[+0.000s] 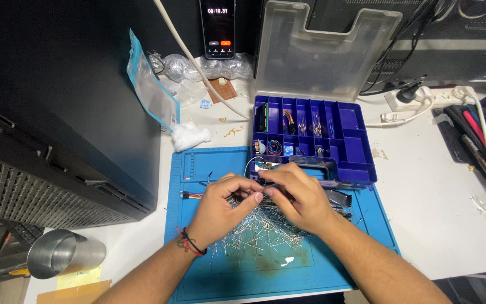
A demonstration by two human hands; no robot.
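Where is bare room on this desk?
Bare white desk lies between the blue mat and the tools at right. It is crowded mid-mat: both hands, left and right, over the wire pile.

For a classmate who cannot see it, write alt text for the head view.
Two bare hands, the left hand and the right hand, meet fingertip to fingertip over a pile of thin metal wire pieces on a blue work mat. Behind them an open blue compartment box holds small electronic parts, and a phone stands at the back.
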